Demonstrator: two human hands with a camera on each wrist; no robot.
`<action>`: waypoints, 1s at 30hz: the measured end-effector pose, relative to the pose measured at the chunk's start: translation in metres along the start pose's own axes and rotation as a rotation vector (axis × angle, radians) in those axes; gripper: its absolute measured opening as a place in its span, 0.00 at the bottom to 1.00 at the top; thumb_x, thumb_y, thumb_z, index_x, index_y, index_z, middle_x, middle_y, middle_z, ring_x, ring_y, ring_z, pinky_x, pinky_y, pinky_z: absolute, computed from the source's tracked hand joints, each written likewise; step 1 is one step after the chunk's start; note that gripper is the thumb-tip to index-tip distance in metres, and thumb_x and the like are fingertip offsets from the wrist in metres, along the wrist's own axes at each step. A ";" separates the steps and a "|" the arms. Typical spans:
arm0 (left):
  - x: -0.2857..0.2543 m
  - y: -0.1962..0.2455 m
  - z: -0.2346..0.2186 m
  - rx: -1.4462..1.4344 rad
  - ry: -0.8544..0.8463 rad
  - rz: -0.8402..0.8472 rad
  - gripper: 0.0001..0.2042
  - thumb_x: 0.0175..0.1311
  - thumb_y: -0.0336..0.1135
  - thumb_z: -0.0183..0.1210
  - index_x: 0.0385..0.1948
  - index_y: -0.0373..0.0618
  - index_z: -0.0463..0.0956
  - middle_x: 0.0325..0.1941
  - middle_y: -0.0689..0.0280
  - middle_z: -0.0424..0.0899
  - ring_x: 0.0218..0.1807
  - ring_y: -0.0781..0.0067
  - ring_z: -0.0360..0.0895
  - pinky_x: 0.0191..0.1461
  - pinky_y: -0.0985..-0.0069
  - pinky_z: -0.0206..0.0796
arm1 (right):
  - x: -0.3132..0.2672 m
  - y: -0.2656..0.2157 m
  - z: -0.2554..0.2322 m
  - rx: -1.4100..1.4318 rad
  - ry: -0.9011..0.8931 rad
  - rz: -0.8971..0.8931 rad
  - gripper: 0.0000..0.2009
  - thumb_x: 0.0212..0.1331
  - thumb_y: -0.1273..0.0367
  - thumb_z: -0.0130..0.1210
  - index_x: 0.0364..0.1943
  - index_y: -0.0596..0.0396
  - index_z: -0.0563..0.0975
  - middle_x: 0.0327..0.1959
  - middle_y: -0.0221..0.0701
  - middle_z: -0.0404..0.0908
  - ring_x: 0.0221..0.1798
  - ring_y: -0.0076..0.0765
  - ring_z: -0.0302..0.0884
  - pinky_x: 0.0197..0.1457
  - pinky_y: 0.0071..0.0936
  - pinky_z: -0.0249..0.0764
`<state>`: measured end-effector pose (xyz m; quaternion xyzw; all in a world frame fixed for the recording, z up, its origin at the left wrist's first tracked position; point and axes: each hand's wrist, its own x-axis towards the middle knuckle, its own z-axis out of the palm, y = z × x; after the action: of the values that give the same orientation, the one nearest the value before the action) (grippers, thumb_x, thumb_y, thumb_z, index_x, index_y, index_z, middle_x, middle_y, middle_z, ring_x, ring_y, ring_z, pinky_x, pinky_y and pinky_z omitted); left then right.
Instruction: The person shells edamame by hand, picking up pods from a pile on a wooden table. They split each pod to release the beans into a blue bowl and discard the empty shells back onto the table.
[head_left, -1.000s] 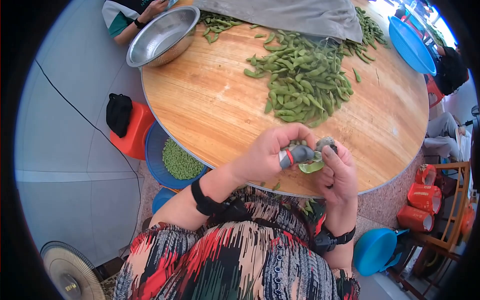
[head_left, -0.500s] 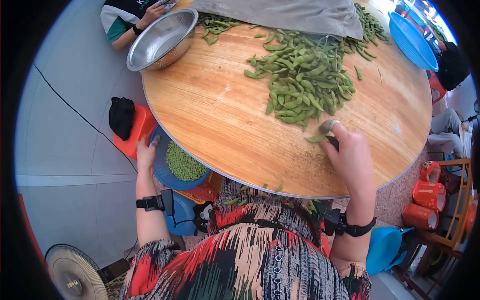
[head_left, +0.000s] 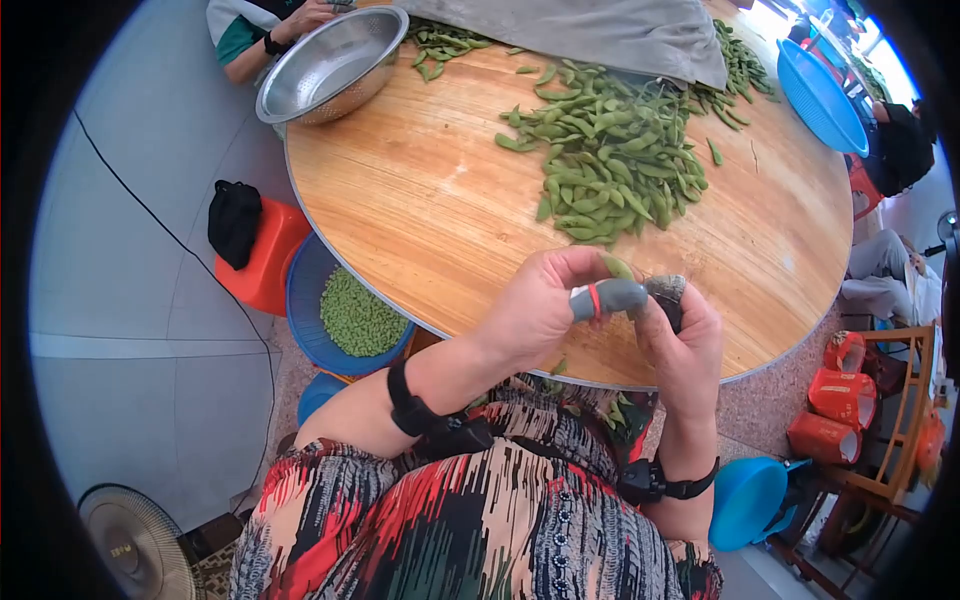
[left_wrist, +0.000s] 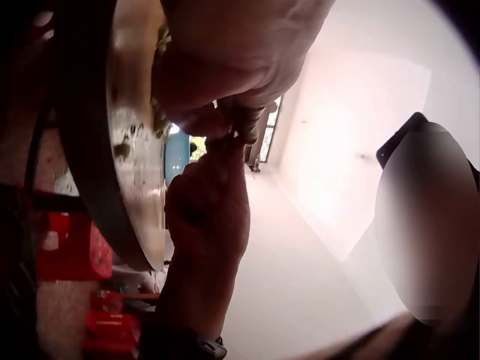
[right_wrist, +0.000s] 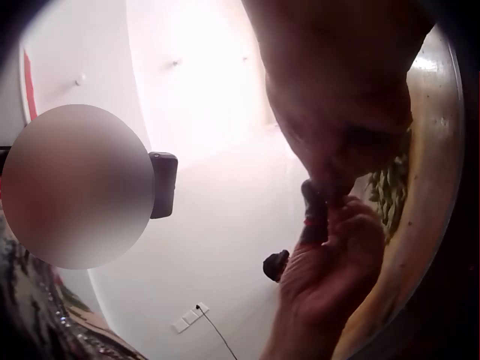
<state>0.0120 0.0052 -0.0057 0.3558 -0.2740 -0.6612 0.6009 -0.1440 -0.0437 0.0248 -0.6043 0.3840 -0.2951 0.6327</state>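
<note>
Round and wooden, the counter (head_left: 430, 210) fills the head view, seen from above by a seated person in a patterned red, black and cream top. Both hands meet just over the counter's near edge. The left hand (head_left: 535, 310) wears a grey thumb cover (head_left: 608, 297) with a red band, and its fingers curl in toward the right hand (head_left: 680, 345), whose fingertips also carry a dark cover. Between the two hands sits a green pod (head_left: 618, 267), only its tip showing above the thumb; both hands pinch it, left grip pressed from the side, right grip closed on it from below. The wrist views look up from under the hands and show the fingertips of both meeting, with the pod itself hidden by fingers. Farther back on the counter lies a large pile (head_left: 605, 165) of green pods, well apart from the hands. A steel bowl (head_left: 330, 65) rests at the far left rim, near another person's arm in a green and white sleeve. A grey cloth (head_left: 590, 30) covers the far edge. A blue basket (head_left: 822, 95) overhangs the far right rim. Down on the floor to the left, a blue tub (head_left: 305, 300) holds shelled green beans (head_left: 358, 320), beside a red stool (head_left: 262, 255) with a black bag (head_left: 232, 220) on it.
</note>
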 end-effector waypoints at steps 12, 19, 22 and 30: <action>0.003 -0.010 0.009 0.027 0.121 0.145 0.06 0.61 0.33 0.55 0.34 0.42 0.75 0.30 0.72 0.78 0.31 0.87 0.70 0.35 0.88 0.61 | -0.005 0.004 -0.003 0.329 -0.184 0.252 0.09 0.65 0.68 0.41 0.28 0.55 0.69 0.18 0.21 0.65 0.18 0.12 0.55 0.21 0.13 0.51; 0.001 -0.014 0.007 0.125 0.008 0.174 0.07 0.63 0.35 0.53 0.34 0.41 0.74 0.31 0.73 0.77 0.33 0.88 0.70 0.37 0.86 0.62 | -0.007 0.008 0.002 0.202 -0.110 0.159 0.07 0.64 0.70 0.42 0.31 0.55 0.71 0.18 0.20 0.66 0.16 0.11 0.53 0.18 0.11 0.49; 0.000 -0.011 0.008 -0.009 -0.023 0.071 0.08 0.63 0.36 0.53 0.34 0.42 0.73 0.30 0.74 0.75 0.33 0.88 0.69 0.38 0.86 0.61 | -0.007 0.009 -0.003 0.532 -0.201 0.293 0.06 0.64 0.70 0.43 0.34 0.55 0.72 0.19 0.20 0.67 0.17 0.10 0.54 0.17 0.10 0.48; 0.002 -0.005 0.005 0.457 -0.021 0.055 0.06 0.57 0.30 0.59 0.33 0.43 0.72 0.28 0.74 0.74 0.30 0.86 0.70 0.35 0.87 0.63 | -0.005 0.032 -0.007 -0.019 -0.072 -0.035 0.05 0.60 0.70 0.48 0.35 0.56 0.75 0.20 0.20 0.70 0.18 0.09 0.57 0.17 0.11 0.49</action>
<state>0.0047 0.0034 -0.0072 0.4680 -0.4327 -0.5690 0.5197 -0.1549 -0.0404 -0.0058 -0.6272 0.3533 -0.2803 0.6349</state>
